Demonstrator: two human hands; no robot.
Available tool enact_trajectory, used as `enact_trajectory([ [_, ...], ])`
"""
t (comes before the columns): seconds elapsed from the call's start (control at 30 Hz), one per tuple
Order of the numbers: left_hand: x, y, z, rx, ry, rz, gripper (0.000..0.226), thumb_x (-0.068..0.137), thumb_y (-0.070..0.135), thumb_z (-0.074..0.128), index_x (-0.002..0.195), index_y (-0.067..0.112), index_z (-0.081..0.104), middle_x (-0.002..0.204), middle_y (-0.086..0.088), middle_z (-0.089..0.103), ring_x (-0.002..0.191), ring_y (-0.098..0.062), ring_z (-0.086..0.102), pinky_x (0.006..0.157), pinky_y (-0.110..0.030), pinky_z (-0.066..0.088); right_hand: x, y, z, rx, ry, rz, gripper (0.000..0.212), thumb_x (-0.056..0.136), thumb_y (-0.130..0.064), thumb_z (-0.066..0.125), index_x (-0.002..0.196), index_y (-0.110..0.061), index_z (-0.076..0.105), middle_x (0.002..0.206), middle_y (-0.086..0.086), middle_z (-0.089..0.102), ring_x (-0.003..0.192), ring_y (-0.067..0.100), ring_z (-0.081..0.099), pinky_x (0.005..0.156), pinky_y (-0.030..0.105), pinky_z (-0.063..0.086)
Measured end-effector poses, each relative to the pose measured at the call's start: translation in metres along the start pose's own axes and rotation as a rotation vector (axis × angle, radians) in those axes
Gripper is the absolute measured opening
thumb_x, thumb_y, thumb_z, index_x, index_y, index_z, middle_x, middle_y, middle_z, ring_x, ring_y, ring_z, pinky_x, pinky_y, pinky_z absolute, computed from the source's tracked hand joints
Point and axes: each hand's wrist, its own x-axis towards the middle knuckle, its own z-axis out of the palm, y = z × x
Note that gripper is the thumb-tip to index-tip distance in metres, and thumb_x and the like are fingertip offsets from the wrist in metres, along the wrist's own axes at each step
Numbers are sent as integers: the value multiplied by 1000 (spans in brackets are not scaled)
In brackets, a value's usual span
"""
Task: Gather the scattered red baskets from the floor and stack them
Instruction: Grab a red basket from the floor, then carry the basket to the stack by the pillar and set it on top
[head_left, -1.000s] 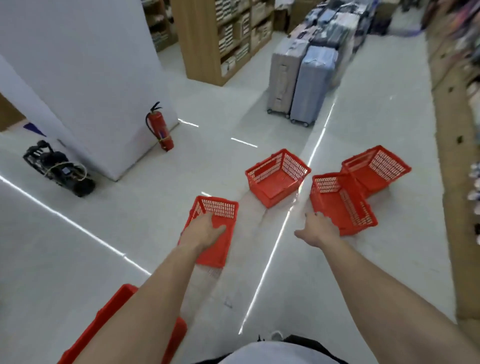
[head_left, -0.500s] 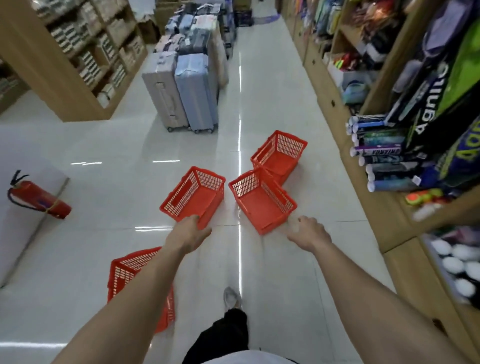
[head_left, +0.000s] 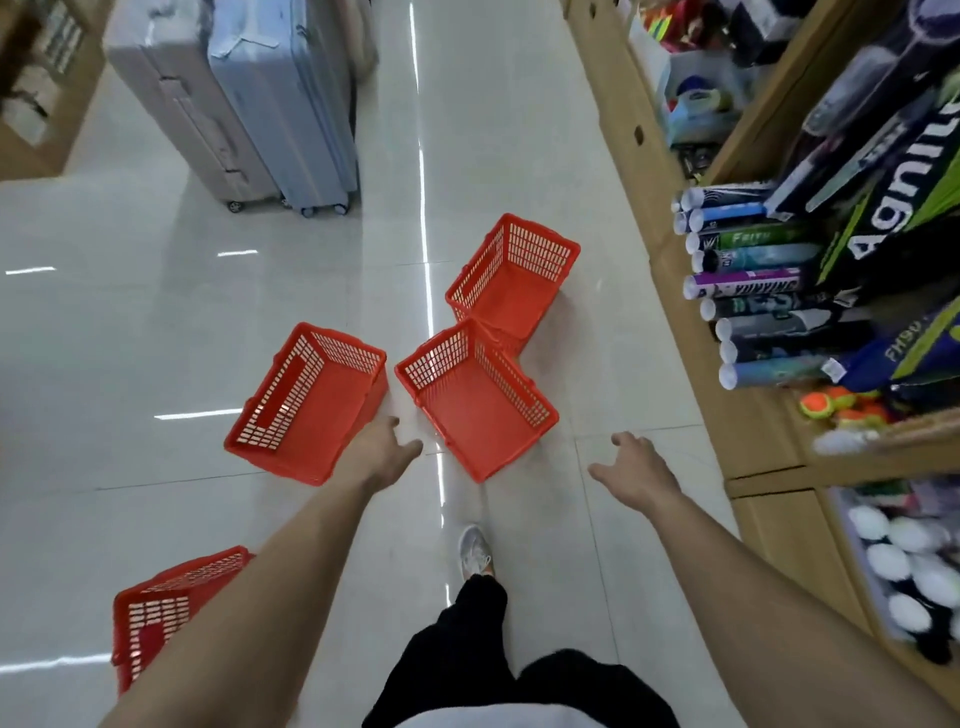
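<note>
Three red plastic baskets stand upright on the tiled floor ahead. The left basket (head_left: 306, 402) is apart from the middle basket (head_left: 475, 397), whose far corner touches the far basket (head_left: 514, 278). Another red basket (head_left: 161, 608) sits at the lower left, partly hidden by my left forearm. My left hand (head_left: 382, 449) reaches forward between the left and middle baskets, fingers relaxed, holding nothing. My right hand (head_left: 631, 465) hovers to the right of the middle basket, fingers loosely spread, empty.
Wooden shelving (head_left: 691, 291) with tubes, balls and racket bags lines the right side. Two upright suitcases (head_left: 249, 104) stand at the back left. My foot (head_left: 474, 553) is on the floor just behind the baskets.
I have walked closer to the baskets, which now appear larger and nearer. Both hands stay stretched forward and empty; the fire extinguisher has left the view.
</note>
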Motion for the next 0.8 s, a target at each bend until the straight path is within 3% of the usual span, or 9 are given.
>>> enact_trajectory([
  [0.27, 164, 20, 25, 39, 9, -54, 72, 82, 56, 57, 141, 16, 47, 140, -7, 55, 121, -27, 56, 100, -45, 48, 181, -19, 29, 71, -130, -31, 74, 80, -43, 68, 143, -13, 44, 140, 12, 49, 126, 31, 52, 99, 39, 46],
  [0.37, 233, 14, 64, 60, 9, -105, 71, 83, 57, 57, 141, 17, 46, 138, -8, 55, 120, -28, 56, 98, -45, 48, 272, -2, 74, 72, -200, -20, 80, 70, -51, 63, 140, -16, 48, 135, 10, 56, 119, 28, 57, 95, 40, 50],
  [0.5, 329, -6, 124, 86, 27, -191, 74, 86, 54, 60, 145, 14, 39, 145, -11, 49, 127, -30, 51, 102, -46, 45, 378, 18, 144, 55, -259, 25, 81, 80, -43, 64, 149, -12, 35, 142, 14, 50, 127, 32, 52, 100, 44, 46],
  [0.63, 430, -44, 175, 126, 62, -187, 78, 85, 54, 63, 145, 11, 39, 143, -17, 49, 129, -35, 49, 104, -48, 42, 461, 41, 228, 136, -248, 78, 78, 66, -52, 55, 131, -11, 46, 122, 16, 59, 111, 36, 60, 87, 43, 51],
  [0.73, 496, -76, 204, 116, 118, -180, 80, 74, 66, 58, 135, 16, 47, 131, -15, 58, 120, -36, 55, 98, -50, 46, 494, 48, 282, 237, -170, 95, 81, 77, -49, 65, 143, -15, 35, 126, 17, 56, 113, 38, 58, 87, 44, 50],
  [0.8, 527, -90, 219, 125, 143, -167, 81, 73, 68, 56, 137, 18, 45, 132, -13, 58, 121, -35, 55, 100, -51, 46, 502, 46, 308, 262, -79, 96, 91, 86, -40, 70, 154, -16, 16, 133, 17, 49, 117, 39, 55, 91, 46, 48],
])
